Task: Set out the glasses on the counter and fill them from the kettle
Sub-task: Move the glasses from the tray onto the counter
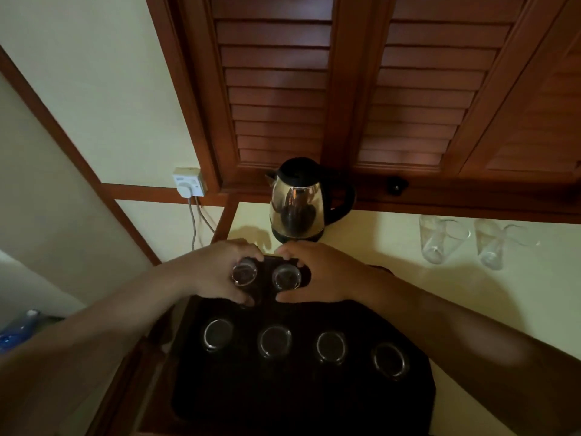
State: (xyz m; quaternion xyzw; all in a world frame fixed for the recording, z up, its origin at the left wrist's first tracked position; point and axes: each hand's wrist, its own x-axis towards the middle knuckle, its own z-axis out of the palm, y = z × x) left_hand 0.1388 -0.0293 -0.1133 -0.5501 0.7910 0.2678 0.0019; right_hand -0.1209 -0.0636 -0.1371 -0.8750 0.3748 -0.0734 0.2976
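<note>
My left hand (217, 269) grips a small clear glass (244, 272) at the far end of a black tray (301, 394). Beside it, my right hand (327, 275) grips a second small glass (286, 276). Both glasses stand upright, close together. Several more glasses stand in a row nearer to me on the tray, among them a left glass (217, 334) and a right glass (390, 360). A steel kettle (298, 202) with a black lid and handle stands on its base behind my hands, spout to the left.
Two clear glass mugs (440, 239) stand on the cream counter (471, 303) at the right, against the wall. A wall socket (188, 181) with a plug and cables is at the left. Louvred wooden doors (345, 83) rise behind the kettle. A blue bottle (17, 330) lies at far left.
</note>
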